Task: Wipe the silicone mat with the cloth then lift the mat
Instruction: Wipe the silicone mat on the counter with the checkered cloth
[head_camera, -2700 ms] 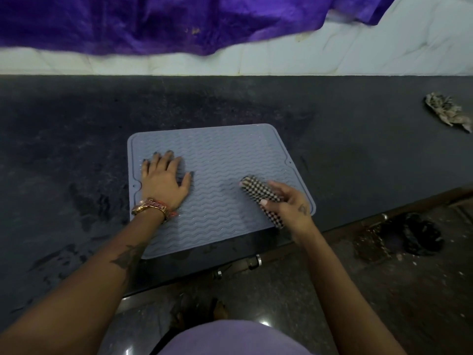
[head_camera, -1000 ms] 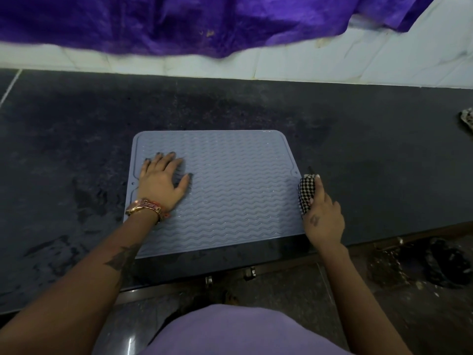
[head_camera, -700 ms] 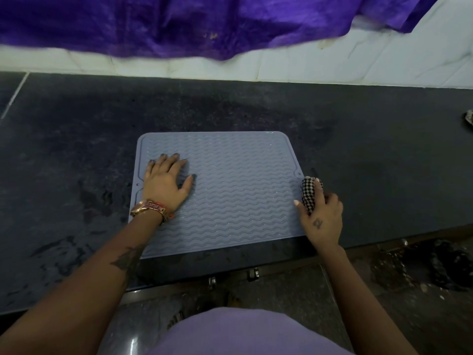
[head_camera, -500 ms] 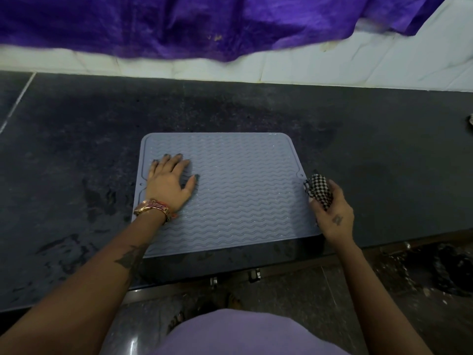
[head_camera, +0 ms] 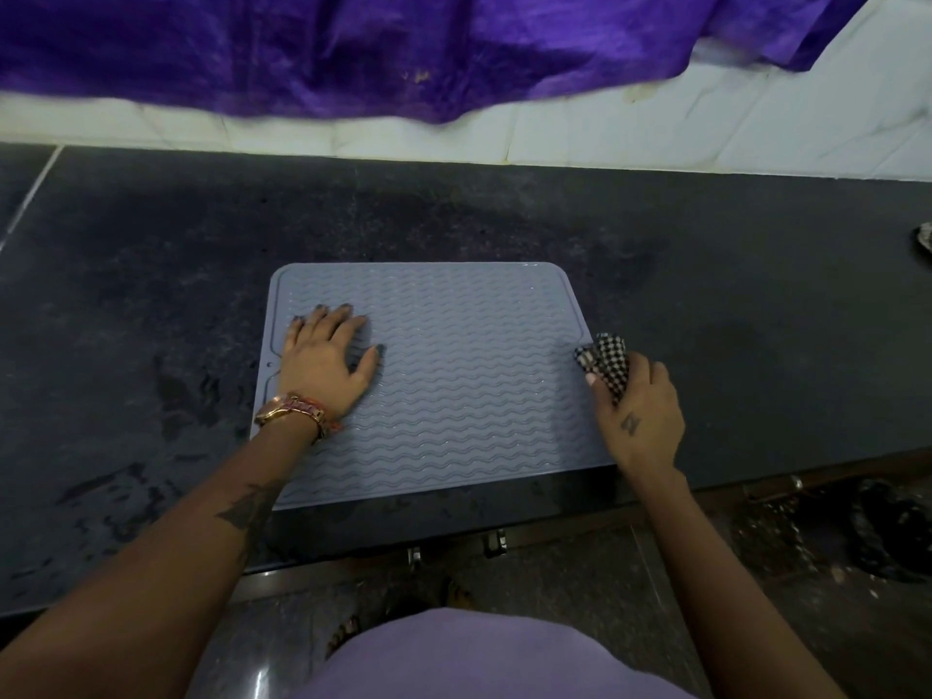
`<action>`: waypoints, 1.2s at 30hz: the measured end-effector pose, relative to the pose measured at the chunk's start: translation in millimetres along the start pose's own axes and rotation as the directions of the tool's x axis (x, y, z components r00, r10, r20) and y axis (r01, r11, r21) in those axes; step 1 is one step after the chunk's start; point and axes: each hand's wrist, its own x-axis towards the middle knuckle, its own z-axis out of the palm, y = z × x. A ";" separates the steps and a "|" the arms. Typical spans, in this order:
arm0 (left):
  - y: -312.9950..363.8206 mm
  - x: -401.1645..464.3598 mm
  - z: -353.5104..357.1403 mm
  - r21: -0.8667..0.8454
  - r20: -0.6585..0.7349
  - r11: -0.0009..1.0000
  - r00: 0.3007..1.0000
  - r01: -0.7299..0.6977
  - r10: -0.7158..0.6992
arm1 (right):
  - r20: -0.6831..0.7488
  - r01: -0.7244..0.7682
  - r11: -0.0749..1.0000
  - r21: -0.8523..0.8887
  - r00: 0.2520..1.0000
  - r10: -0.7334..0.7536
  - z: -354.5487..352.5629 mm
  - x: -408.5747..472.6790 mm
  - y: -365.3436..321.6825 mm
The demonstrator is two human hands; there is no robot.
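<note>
My lilac top (head_camera: 484, 658) fills the near edge of view. Beyond it the grey silicone mat (head_camera: 469, 385) lies flat on the dark desk (head_camera: 151, 274), close to its front edge. My left hand (head_camera: 325, 363) lies palm down on the mat's left part, fingers (head_camera: 323, 317) straight and slightly spread, a bracelet (head_camera: 297, 408) at the wrist. My right hand (head_camera: 635, 411) sits at the mat's right edge, its fingers curled round the bunched checkered cloth (head_camera: 605, 363). Farther back, purple fabric (head_camera: 353, 47) hangs over the white tiled wall (head_camera: 655, 138).
</note>
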 end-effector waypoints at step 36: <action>1.7 -0.5 0.9 -0.020 -0.020 1.000 1.000 -0.002 0.002 | 0.139 -0.016 0.999 -0.031 0.990 0.020 27.8 -10.9 -71.4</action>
